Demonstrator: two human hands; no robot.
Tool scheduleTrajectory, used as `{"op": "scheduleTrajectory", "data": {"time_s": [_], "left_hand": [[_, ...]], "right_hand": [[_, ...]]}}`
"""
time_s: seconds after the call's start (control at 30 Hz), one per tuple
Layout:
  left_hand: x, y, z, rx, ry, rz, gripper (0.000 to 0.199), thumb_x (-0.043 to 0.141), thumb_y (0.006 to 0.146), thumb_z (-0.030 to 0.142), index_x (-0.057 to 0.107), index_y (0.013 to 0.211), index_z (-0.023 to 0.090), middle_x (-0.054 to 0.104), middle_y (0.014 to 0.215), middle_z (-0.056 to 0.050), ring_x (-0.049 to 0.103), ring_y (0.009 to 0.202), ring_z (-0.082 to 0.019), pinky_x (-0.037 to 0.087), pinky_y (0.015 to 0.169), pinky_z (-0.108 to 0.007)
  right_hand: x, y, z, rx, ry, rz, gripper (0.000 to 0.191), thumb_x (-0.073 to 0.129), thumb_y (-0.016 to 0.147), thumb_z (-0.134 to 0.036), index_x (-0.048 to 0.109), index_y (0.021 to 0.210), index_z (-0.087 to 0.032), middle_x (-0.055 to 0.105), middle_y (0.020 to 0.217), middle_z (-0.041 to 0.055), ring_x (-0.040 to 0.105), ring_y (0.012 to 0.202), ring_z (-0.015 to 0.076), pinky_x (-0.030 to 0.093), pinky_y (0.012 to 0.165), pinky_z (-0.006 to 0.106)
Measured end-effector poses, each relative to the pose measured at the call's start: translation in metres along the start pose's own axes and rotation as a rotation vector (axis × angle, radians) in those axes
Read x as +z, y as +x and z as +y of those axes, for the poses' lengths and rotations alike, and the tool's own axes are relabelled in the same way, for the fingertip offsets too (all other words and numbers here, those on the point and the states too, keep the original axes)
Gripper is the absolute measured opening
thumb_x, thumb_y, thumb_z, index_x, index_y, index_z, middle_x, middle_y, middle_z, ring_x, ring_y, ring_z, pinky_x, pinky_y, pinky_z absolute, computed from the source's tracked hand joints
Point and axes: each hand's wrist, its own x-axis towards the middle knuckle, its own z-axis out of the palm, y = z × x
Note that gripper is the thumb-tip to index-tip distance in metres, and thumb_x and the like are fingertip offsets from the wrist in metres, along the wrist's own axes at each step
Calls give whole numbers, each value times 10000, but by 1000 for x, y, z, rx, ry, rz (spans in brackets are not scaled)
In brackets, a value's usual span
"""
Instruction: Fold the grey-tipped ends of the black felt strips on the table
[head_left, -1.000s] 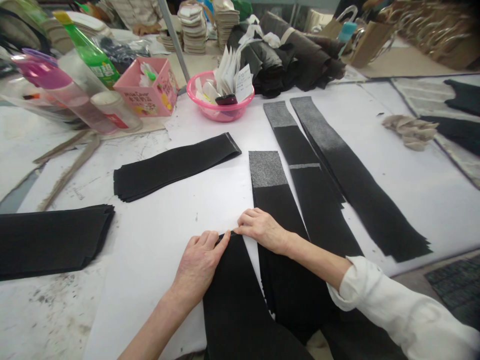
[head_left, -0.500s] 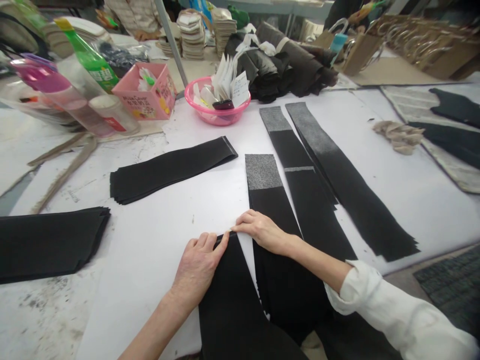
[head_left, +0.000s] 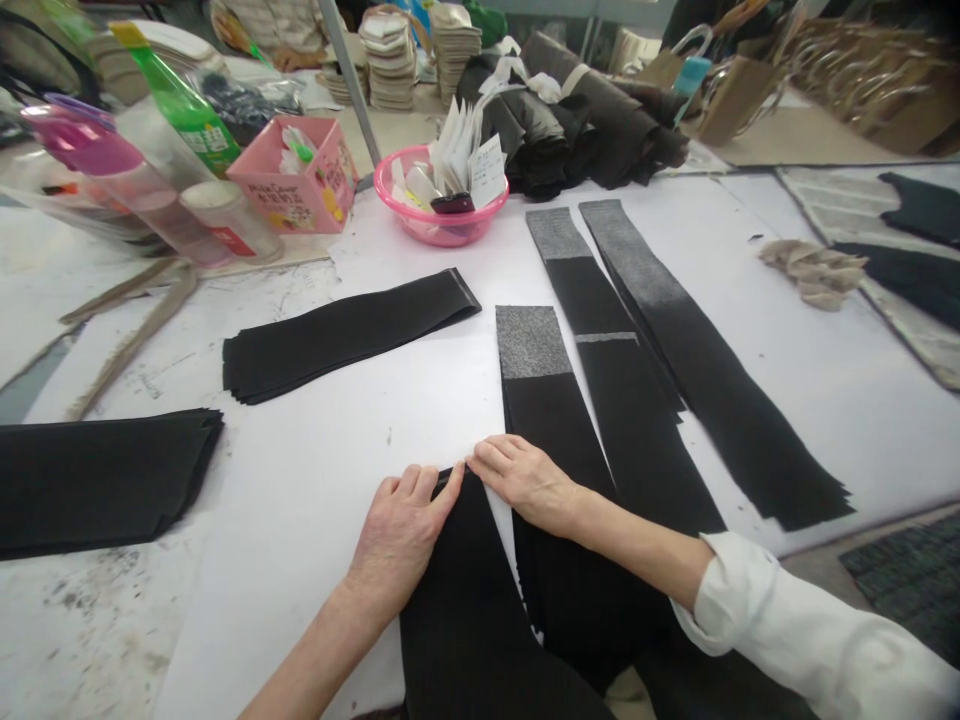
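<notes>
A long black fabric strip (head_left: 472, 600) runs from the white table's middle down to the bottom edge. At its top edge, where a narrow fold shows, my left hand (head_left: 401, 530) has its fingers closed on the left part. My right hand (head_left: 525, 480) pinches the top right corner, its fingertips against my left index finger. Just right of this strip lies a black strip with a grey speckled end (head_left: 534, 342), partly under my right forearm. Two more grey-ended strips (head_left: 600, 290) (head_left: 697, 330) lie further right.
Black fabric stacks lie at the left (head_left: 97, 480) and upper left (head_left: 345, 335). Behind are a pink basin (head_left: 442, 225) with papers, a pink box (head_left: 292, 190), bottles and dark rolls (head_left: 540, 130). A beige cloth (head_left: 814, 270) lies right. Another person's hands show at the back.
My right hand has shifted slightly down and right, still at the strip's corner. My left hand stays almost in place. The view has shifted slightly.
</notes>
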Motion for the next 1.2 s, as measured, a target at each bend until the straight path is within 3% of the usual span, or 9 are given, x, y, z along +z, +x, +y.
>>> {"op": "scheduleTrajectory", "data": {"time_s": [0.23, 0.4, 0.47, 0.67, 0.87, 1.2], "left_hand": [[-4, 2, 4, -22, 14, -7, 477, 487, 890, 137, 431, 1356, 218, 518, 963, -69, 483, 879, -239, 405, 717, -373], [-6, 0, 6, -38, 23, 21, 472, 491, 886, 118, 437, 1344, 215, 524, 974, -66, 488, 879, -230, 407, 710, -364], [-5, -1, 6, -41, 20, 36, 450, 496, 887, 124, 455, 1327, 211, 530, 975, -67, 491, 881, -227, 409, 715, -363], [0, -7, 8, -44, 19, 77, 437, 484, 891, 112, 456, 1325, 153, 563, 999, -89, 509, 937, -237, 422, 767, -368], [4, -20, 0, -71, 9, 69, 434, 449, 897, 77, 462, 1328, 133, 560, 1166, -129, 496, 1096, -264, 430, 851, -396], [11, -51, -22, -119, 11, 97, 443, 448, 873, 47, 503, 1306, 123, 563, 1194, -155, 512, 1139, -288, 454, 884, -411]], "right_hand": [[0, 3, -10, -10, -85, -52, 273, 367, 968, -67, 555, 1164, -37, 563, 1060, 150, 500, 1018, 260, 429, 915, 420], [-6, 3, -3, 176, 124, -14, 221, 492, 962, -133, 620, 1119, -223, 585, 1108, 55, 519, 1009, 192, 444, 827, 331], [-6, 5, -7, 202, 150, 9, 250, 506, 950, -113, 608, 1146, -231, 588, 1122, 52, 519, 1026, 188, 440, 841, 325], [4, 3, -25, 113, -1, 34, 265, 436, 979, -126, 535, 1225, -114, 566, 1160, 119, 485, 1139, 230, 406, 983, 394], [6, 3, -24, 105, -28, 41, 272, 442, 969, -111, 525, 1228, -126, 568, 1144, 124, 496, 1144, 236, 427, 988, 416], [10, 3, -26, 119, -46, 44, 288, 430, 964, -93, 533, 1230, -134, 557, 1175, 119, 484, 1150, 245, 411, 997, 408]]}}
